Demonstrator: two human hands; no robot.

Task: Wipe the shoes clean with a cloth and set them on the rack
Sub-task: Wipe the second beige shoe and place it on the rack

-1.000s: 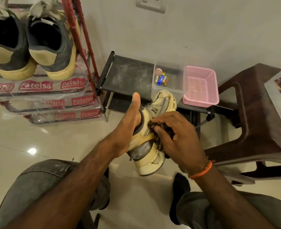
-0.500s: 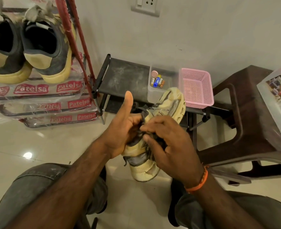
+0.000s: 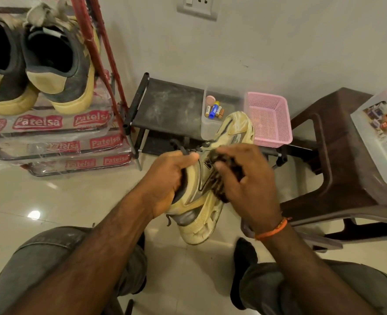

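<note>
Shoe [image 3: 201,196] is held in mid-air over the floor [image 3: 51,201], between the person's knees, toe pointing away toward the low shelf [image 3: 169,108]. Left hand [image 3: 167,178] grips it at the collar, fingers curled into the opening; this likely steadies the shoe and turns its side panel up toward the other hand. Right hand [image 3: 245,178] is curled round a dark cloth [image 3: 219,178] and presses it against that side panel, so wiping looks under way, not finished. The frame is blurred at the fingers, so exact finger positions on the cloth cannot be told. Rack [image 3: 110,71] stands at left; a grey-and-yellow pair [image 3: 38,64] already sits on its top tier, heels toward the camera, probably done. The tiers below show only branded plastic wrap. Containers: a clear tub [image 3: 210,130] on the low shelf holds a few batteries [image 3: 214,109] and a round pinkish disc [image 3: 210,100]. Just beside it, a pink basket [image 3: 274,133] shows no contents. On the stool [image 3: 338,155] at right, a clear box [image 3: 376,137] holds mixed small items, too blurred to name.
</note>
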